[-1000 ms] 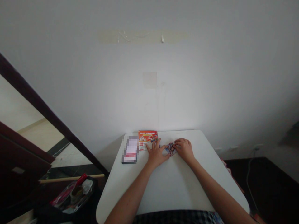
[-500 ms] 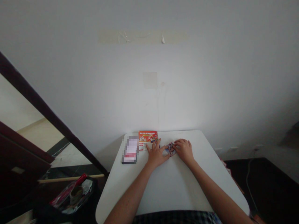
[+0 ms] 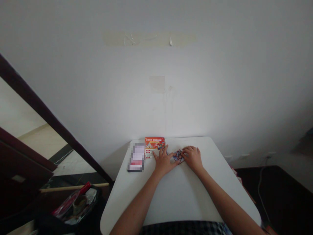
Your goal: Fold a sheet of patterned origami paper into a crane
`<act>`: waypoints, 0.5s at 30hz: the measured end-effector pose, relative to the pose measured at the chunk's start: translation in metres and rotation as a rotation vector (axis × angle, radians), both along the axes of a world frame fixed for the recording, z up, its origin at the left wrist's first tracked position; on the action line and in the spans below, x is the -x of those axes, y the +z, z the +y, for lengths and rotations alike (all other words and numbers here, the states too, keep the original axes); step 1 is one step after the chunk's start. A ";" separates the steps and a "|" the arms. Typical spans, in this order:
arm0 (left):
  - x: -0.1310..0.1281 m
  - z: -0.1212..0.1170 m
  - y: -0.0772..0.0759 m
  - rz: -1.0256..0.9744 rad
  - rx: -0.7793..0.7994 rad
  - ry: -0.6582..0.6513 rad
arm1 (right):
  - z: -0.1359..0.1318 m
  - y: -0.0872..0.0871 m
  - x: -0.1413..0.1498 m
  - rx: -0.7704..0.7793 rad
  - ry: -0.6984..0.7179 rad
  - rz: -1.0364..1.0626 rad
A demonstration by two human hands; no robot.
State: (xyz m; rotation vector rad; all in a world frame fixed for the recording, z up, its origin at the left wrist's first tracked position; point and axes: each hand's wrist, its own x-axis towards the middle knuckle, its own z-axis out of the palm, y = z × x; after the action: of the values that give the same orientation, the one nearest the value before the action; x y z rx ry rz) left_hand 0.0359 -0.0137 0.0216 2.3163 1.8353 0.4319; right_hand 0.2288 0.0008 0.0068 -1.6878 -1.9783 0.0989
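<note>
A small printed card or picture piece in blue, red and dark colours lies on the white table between my hands; its exact kind is too small to tell. My left hand rests palm down with fingers spread, its thumb and index finger at the card's left edge. Under its other fingertips is the lower right part of a red and white printed leaflet. My right hand bends over the card from the right, fingers together and fingertips pressed on it. Those fingers cover the card's right part.
A phone with a blurred-out screen lies left of the leaflet. The table stands against a white wall with old tape marks. A bin with rubbish and a wooden stick are on the floor at left. A cable hangs at right.
Very little differs. My right fingertips have shifted slightly on the card, and my left thumb has moved a touch to the right.
</note>
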 end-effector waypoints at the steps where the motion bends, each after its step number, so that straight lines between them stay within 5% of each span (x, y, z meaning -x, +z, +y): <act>1: 0.000 0.000 0.000 0.000 0.003 0.003 | 0.000 -0.001 0.000 -0.004 -0.001 -0.004; 15: -0.001 0.000 0.000 0.050 0.023 0.023 | 0.001 -0.004 0.000 -0.027 -0.001 0.020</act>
State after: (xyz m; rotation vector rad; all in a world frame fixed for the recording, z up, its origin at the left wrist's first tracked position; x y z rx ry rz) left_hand 0.0368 -0.0141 0.0219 2.3136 1.8815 0.3569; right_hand 0.2291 0.0014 0.0025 -1.6651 -1.9556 0.0877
